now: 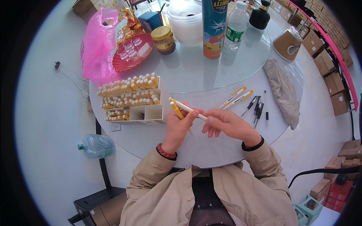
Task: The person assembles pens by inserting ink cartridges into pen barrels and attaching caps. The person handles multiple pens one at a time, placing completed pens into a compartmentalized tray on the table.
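My left hand [178,127] is closed around two pens in front of my chest. One is a white-barrelled pen [181,105] slanting down to the right; beside it, a yellow-barrelled pen [177,110] with a white end points down through the fingers. At the white pen's lower right end, my right hand [228,124] pinches with thumb and forefinger, its other fingers curled loosely below. To the left stands a pale compartment organiser [163,98], filled with rows of yellow pens [130,101] with white ends. Two of its front compartments hold few or no pens.
Right of my hands lie white-and-yellow pens [238,99], black-and-clear pens [258,111] and a grey cloth [281,94]. Behind are a red tray [120,66], a lidded jar [163,42], a spray can [214,34] and a water bottle [235,28]. A pink bag [98,45] hangs left.
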Motion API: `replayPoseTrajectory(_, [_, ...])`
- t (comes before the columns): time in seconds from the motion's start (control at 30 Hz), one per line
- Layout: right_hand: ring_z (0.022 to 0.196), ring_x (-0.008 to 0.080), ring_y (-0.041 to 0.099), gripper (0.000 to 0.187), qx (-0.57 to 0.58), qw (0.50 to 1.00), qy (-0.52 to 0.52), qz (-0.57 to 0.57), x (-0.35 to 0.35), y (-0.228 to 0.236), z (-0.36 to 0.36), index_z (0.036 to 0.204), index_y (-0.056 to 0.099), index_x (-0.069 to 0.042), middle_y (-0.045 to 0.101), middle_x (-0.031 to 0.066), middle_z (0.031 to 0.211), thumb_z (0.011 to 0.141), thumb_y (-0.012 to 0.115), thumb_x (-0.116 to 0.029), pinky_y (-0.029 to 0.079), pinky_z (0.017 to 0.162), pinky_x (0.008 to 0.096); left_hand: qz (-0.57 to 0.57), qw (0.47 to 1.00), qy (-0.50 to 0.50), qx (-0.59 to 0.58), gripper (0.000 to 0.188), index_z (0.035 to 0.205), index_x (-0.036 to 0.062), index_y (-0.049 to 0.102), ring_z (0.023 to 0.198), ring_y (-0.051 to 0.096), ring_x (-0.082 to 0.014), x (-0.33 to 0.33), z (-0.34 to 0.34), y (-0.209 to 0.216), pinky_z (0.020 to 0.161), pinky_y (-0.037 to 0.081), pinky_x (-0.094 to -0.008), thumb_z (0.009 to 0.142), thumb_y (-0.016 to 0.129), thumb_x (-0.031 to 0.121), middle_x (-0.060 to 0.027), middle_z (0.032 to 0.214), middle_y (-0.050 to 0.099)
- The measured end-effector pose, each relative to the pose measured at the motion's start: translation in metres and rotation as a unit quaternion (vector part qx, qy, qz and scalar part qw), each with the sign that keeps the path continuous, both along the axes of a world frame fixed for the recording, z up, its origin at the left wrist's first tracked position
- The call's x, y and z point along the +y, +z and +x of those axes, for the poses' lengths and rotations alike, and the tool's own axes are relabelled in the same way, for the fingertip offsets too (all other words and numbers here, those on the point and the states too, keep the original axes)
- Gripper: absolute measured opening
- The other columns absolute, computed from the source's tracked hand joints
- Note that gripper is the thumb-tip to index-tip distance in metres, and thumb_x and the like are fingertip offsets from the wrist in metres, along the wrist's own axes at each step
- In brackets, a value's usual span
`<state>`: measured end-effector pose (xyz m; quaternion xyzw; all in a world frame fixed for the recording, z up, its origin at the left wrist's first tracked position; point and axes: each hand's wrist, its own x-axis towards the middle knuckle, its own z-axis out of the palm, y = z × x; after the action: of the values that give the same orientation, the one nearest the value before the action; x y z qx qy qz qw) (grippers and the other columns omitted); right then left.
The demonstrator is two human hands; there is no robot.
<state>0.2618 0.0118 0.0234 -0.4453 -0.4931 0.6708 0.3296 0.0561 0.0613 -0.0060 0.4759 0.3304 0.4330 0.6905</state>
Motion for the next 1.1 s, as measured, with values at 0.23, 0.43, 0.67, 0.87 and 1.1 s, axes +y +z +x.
replayPoseTrajectory(0.23, [0.076,0.0081,0.064,0.022,-0.008,1.0,-0.027,-0.001,0.0032,-0.005,0.0002,0.109,0.057,-0.003,0.07,0.003,0.088,0.101,0.061,-0.024,0.049,0.065,0.0227,-0.016,0.999,-0.032,0.002,0.022,0.118,0.0062,0.055,0.073,0.053,-0.0046,-0.0008,0.0013,0.004,0.055,0.037,-0.0205,0.099,0.064,0.012,-0.0102,0.105,0.071])
replayPoseTrajectory(0.43, [0.074,0.0084,0.063,0.019,-0.013,0.999,-0.038,0.018,0.0027,-0.0063,0.001,0.102,0.057,-0.002,0.069,0.0029,0.085,0.101,0.061,-0.021,0.048,0.064,0.0228,-0.026,0.997,-0.066,-0.008,0.017,0.114,0.0033,0.058,0.085,0.06,-0.008,0.0014,-0.0007,0.0017,0.056,0.039,-0.0213,0.099,0.062,0.01,-0.0112,0.11,0.069])
replayPoseTrajectory(0.67, [0.076,0.0087,0.063,0.016,-0.058,0.995,-0.054,0.063,-0.0003,-0.0072,-0.0039,0.105,0.06,-0.002,0.067,0.0021,0.086,0.101,0.06,-0.017,0.05,0.067,0.0241,-0.053,0.996,-0.07,-0.024,0.017,0.109,0.0037,0.059,0.083,0.063,-0.0069,0.0004,0.0013,-0.0004,0.058,0.041,-0.021,0.097,0.067,0.014,-0.0074,0.103,0.07])
replayPoseTrajectory(0.87, [0.079,0.0089,0.062,0.017,-0.019,0.999,-0.024,0.018,0.0028,-0.0031,0.0006,0.109,0.061,-0.001,0.067,0.0031,0.09,0.102,0.057,-0.016,0.052,0.07,0.0252,-0.01,0.998,-0.052,-0.015,0.016,0.111,0.0041,0.058,0.081,0.064,-0.0098,-0.0011,0.0013,0.0014,0.056,0.04,-0.0213,0.098,0.064,0.01,-0.0106,0.105,0.07])
replayPoseTrajectory(1.1, [0.078,0.0087,0.062,0.016,-0.002,0.998,-0.048,0.044,0.0007,-0.009,-0.0011,0.104,0.058,-0.001,0.066,0.0029,0.087,0.097,0.066,-0.013,0.051,0.07,0.0245,0.02,0.998,-0.061,0.006,0.015,0.109,0.0029,0.062,0.083,0.065,-0.011,-0.0005,-0.0011,-0.0034,0.058,0.041,-0.021,0.097,0.066,0.011,-0.0119,0.108,0.069])
